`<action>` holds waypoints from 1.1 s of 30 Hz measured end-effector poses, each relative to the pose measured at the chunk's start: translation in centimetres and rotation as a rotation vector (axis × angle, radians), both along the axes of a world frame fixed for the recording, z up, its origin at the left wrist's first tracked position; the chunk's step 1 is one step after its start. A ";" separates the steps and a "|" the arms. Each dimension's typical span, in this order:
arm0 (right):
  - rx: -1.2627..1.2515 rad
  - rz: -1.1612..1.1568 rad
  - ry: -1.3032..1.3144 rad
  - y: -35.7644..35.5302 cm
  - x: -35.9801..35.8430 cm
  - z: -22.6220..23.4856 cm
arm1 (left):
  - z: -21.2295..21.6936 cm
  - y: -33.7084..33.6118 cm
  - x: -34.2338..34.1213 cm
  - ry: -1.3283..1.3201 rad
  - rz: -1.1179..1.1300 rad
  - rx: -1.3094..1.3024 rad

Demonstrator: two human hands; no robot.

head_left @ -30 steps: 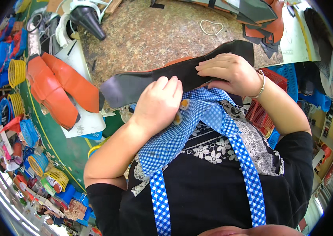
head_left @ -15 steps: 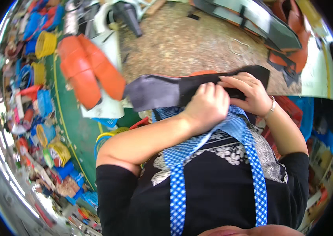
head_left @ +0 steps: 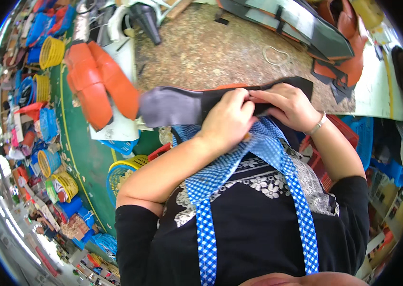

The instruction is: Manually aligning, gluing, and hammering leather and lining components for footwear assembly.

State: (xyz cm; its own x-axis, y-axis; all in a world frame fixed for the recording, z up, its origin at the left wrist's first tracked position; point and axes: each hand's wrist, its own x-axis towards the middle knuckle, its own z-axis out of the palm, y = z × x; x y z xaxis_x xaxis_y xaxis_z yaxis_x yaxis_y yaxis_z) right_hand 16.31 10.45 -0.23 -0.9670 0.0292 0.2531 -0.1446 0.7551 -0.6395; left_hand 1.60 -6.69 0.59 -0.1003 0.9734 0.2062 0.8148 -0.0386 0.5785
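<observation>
A long black leather-like piece [head_left: 208,102], perhaps a boot upper, lies across my front at the near edge of the worktable. Its left end is a smooth grey, and a thin orange edge shows along its far side. My left hand [head_left: 227,119] is closed on the middle of the piece, knuckles up. Just right of it my right hand [head_left: 293,106] pinches the same piece, with fingertips close to the left hand's. What lies between the fingertips is hidden. A pair of orange leather-like pieces [head_left: 99,83] rests to the left.
On the brown worktable [head_left: 201,52] lie a loop of white cord [head_left: 276,56] and a stack of dark grey pieces [head_left: 301,28]. Orange pieces [head_left: 351,59] sit at the far right, and a black tapered tool [head_left: 145,23] at the far left. A yellow basket [head_left: 127,163] stands by my left arm.
The black piece and both hands have shifted slightly left in the view, along with the whole scene. My left hand has turned a little, its fingers pointing farther up; both still grip the piece.
</observation>
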 end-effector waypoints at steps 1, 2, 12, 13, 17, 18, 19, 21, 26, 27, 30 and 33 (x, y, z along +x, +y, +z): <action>-0.011 -0.033 -0.044 0.0 -0.4 0.1 | 0.3 0.0 0.0 0.036 0.003 0.050; -0.051 -0.067 -0.059 -0.3 -0.9 0.4 | 0.0 0.1 0.0 0.075 0.025 0.071; -0.425 0.318 -0.452 6.0 1.7 2.5 | 1.0 -1.3 -0.2 0.254 -0.292 -0.022; -0.579 0.273 -0.563 6.8 2.2 2.9 | 0.5 -1.3 -0.1 0.256 -0.296 -0.017; -0.154 0.146 -0.082 1.1 0.4 2.6 | -2.2 -2.0 -0.8 0.350 -0.285 0.147; -0.010 0.139 -0.011 -1.4 0.1 1.8 | -2.4 -2.3 -1.1 0.294 -0.258 0.174; 0.197 0.077 -0.014 -3.3 0.2 1.1 | -2.4 -2.5 -1.5 0.239 -0.233 0.206; 0.243 -0.046 0.136 -4.3 -0.2 -0.6 | -1.2 -2.2 -2.4 0.105 -0.293 0.308; -0.413 -0.301 0.198 -4.6 -2.8 2.5 | 3.1 -2.9 -3.9 0.178 0.210 0.780; -0.624 -0.292 0.197 -4.6 -3.8 3.0 | 3.5 -2.4 -3.7 -0.060 0.440 0.876; -0.739 -0.132 0.042 -5.3 -6.6 4.5 | 3.6 -3.7 -5.0 -1.203 0.304 0.375; -0.380 -0.352 0.037 -3.5 -9.4 5.4 | 5.3 -4.9 -8.7 -0.831 0.513 0.551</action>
State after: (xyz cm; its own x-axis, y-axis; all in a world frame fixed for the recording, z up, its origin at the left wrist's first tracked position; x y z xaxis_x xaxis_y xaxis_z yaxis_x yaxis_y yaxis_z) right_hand 6.91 6.93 5.19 -0.8729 0.4473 0.1949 0.0486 0.4772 -0.8775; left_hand -7.06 -11.59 5.85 -0.7703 0.5736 0.2787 0.1764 -0.2283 0.9575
